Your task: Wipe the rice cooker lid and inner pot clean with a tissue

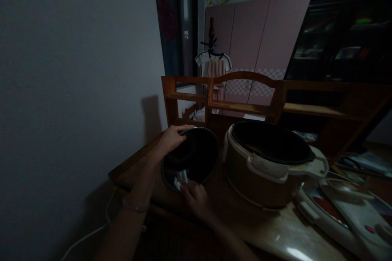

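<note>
A dark inner pot (196, 153) is tipped on the table with its mouth turned toward me. My left hand (172, 138) is closed over its upper left rim, thumb on the inner side. My right hand (196, 196) pinches a crumpled white tissue or cloth (181, 178) against the pot's lower rim. To the right of the pot stands a rice cooker body (254, 185) without its lid, its inside black. A cooker lid (346, 212) lies on the table at the far right.
The wooden table (263, 228) has a shelved back (245, 108) behind the pot. A plain wall (92, 69) rises at the left. A white cable (87, 237) hangs below the table's left edge. A pink wardrobe (248, 36) and hanging clothes (216, 67) are farther back.
</note>
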Demonstrator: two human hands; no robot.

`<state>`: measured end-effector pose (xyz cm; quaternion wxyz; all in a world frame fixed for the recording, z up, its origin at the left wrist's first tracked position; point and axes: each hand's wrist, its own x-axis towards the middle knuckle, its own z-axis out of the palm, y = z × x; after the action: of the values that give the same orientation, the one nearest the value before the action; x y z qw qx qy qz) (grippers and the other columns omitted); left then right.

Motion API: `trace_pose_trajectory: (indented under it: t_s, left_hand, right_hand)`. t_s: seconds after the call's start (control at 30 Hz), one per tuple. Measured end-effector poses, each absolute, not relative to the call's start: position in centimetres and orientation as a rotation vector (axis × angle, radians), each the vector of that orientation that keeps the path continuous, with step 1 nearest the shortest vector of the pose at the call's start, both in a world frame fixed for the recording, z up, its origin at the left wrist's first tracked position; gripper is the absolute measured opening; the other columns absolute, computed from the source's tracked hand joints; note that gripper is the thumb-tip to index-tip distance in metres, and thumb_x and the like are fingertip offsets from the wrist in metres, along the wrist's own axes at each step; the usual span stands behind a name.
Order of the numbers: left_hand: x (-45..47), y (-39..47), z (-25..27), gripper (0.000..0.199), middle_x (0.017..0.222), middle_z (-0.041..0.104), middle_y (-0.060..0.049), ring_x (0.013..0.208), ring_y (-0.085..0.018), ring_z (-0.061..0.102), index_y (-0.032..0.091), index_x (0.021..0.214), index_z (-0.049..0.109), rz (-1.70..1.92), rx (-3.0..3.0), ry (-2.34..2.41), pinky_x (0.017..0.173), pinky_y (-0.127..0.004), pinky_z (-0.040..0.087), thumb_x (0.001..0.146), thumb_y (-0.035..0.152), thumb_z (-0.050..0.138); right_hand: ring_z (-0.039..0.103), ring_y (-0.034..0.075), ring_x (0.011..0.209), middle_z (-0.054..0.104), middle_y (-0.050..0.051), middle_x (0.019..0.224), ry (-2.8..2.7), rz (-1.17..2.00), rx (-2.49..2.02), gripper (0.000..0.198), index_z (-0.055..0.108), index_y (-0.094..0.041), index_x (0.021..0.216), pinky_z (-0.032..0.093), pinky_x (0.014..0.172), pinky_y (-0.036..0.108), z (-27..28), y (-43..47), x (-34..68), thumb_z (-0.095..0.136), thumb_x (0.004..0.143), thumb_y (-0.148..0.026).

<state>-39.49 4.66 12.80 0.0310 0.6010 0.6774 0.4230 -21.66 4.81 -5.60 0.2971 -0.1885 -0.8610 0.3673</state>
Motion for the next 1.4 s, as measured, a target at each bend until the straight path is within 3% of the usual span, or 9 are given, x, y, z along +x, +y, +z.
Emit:
trace_pose_trajectory:
  t_s: [0.23,0.7,0.8,0.93,1.1,1.27,1.4]
  left_hand:
    - [-39.6,4.5,12.9,0.058,0.123,0.071,0.003,0.118,-0.018,0.064,0.025,0.119,0.073,1.298,1.857,2.083,0.110,-0.030,0.041,0.068,0.006,0.051]
    - [-39.9,4.7,12.8,0.060,0.120,0.072,0.004,0.115,-0.020,0.066,0.026,0.119,0.073,1.294,1.873,2.106,0.107,-0.030,0.044,0.068,0.005,0.049]
    - [-40.1,4.4,12.8,0.060,0.121,0.071,0.004,0.116,-0.020,0.065,0.026,0.120,0.072,1.307,1.894,2.114,0.107,-0.030,0.045,0.068,0.006,0.049]
    - [-40.9,4.0,12.5,0.057,0.122,0.071,0.003,0.118,-0.020,0.064,0.024,0.121,0.071,1.347,1.894,2.063,0.107,-0.031,0.044,0.070,0.010,0.049]
    - [-41.1,3.1,12.8,0.054,0.121,0.072,0.002,0.117,-0.020,0.064,0.023,0.118,0.073,1.318,1.971,1.943,0.108,-0.031,0.042,0.070,0.013,0.049]
    - [-41.0,2.4,14.1,0.056,0.118,0.073,0.003,0.113,-0.020,0.066,0.025,0.117,0.073,1.059,2.033,1.939,0.102,-0.028,0.046,0.069,0.013,0.048]
    - [-40.7,3.1,15.0,0.048,0.122,0.071,0.001,0.116,-0.022,0.065,0.026,0.119,0.072,0.865,2.004,1.952,0.104,-0.030,0.045,0.074,0.021,0.056]
  right_hand:
    - [0.063,0.023,0.116,0.070,0.006,0.123,-2.315,0.967,-0.479,0.038,0.067,-0.025,0.126,0.048,0.098,0.035,-5.7,5.1,-21.6,0.041,0.104,-0.043]
    - [0.057,0.021,0.126,0.062,0.003,0.136,-2.333,0.826,-0.338,0.041,0.056,-0.030,0.137,0.047,0.106,0.036,-6.7,5.5,-20.9,0.052,0.099,-0.044]
    - [0.059,0.021,0.124,0.062,0.005,0.136,-2.421,0.720,-0.300,0.046,0.054,-0.027,0.139,0.048,0.104,0.035,-7.2,6.1,-21.2,0.059,0.094,-0.033]
    - [0.060,0.018,0.124,0.061,0.003,0.139,-2.521,0.583,-0.276,0.055,0.052,-0.031,0.141,0.049,0.102,0.032,-7.5,6.3,-22.2,0.051,0.091,-0.010]
    - [0.064,0.020,0.118,0.062,0.003,0.137,-2.575,0.459,-0.397,0.055,0.051,-0.035,0.141,0.053,0.094,0.031,-7.3,4.0,-23.4,0.052,0.090,-0.013]
    - [0.065,0.020,0.116,0.060,0.004,0.140,-2.568,0.547,-0.327,0.071,0.036,-0.033,0.150,0.054,0.090,0.029,-6.0,-0.1,-24.6,0.050,0.085,-0.009]
    - [0.067,0.020,0.111,0.064,0.006,0.133,-2.510,0.625,-0.331,0.074,0.033,-0.030,0.151,0.054,0.088,0.029,-5.0,-2.7,-25.9,0.049,0.082,-0.008]
